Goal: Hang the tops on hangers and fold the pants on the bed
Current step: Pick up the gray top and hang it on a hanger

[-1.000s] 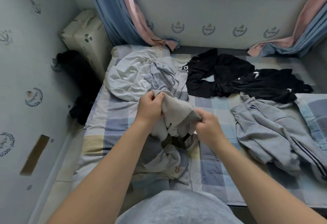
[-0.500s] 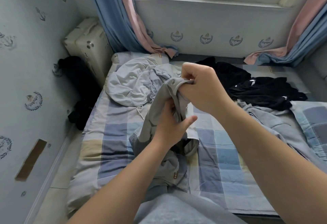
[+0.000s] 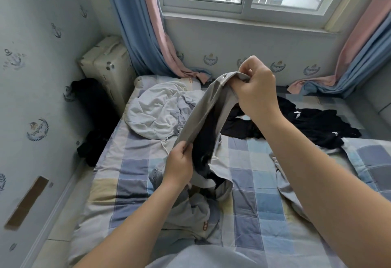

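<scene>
Fingers (image 3: 247, 71) of the right hand (image 3: 257, 90) are curling tight round the snap-buttoned edge of one grey garment (image 3: 203, 115). The left hand (image 3: 179, 166) is pinching it lower, its tail trailing onto the bed (image 3: 264, 183). One pale top (image 3: 156, 113) is lying beyond the left fingers, and black clothes (image 3: 317, 123), too tangled to count, are lying right of the right fingers.

Black clothes (image 3: 317, 123) lie partly hidden behind the right hand (image 3: 257, 90).
</scene>
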Demonstrator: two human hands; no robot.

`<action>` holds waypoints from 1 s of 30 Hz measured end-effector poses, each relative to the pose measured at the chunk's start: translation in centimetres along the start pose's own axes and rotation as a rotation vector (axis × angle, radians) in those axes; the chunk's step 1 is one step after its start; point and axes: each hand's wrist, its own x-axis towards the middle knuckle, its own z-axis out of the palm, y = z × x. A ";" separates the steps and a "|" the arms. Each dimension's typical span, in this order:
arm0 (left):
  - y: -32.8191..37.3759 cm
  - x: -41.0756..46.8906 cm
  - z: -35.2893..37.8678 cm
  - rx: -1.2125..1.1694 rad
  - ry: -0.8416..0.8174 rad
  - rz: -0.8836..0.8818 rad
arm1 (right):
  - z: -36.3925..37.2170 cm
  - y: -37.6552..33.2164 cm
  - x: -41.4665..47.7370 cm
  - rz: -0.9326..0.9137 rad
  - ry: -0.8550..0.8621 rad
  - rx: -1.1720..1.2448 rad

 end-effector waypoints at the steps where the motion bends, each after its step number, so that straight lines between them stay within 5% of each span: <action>1: 0.4 0.0 -0.5 -0.034 -0.016 0.009 | 0.0 0.6 0.2 0.033 -0.009 -0.001; 6: 3.7 0.6 -2.6 -0.180 0.009 -0.030 | 0.6 2.4 0.2 0.262 -0.075 0.101; 14: 8.6 1.0 -4.2 -0.559 0.099 -0.311 | 2.6 2.5 -11.2 -0.139 -0.123 -0.007; 19: 10.3 0.2 -3.7 -0.676 0.062 -0.337 | 5.9 4.0 -15.2 0.172 -0.528 -0.061; 23: 11.3 -0.2 -3.1 -0.790 0.040 -0.360 | 8.3 5.1 -14.5 0.352 -0.405 -0.122; 30: 10.8 0.7 -4.3 -0.873 0.087 -0.322 | 7.4 9.1 -13.4 0.363 -0.401 -0.192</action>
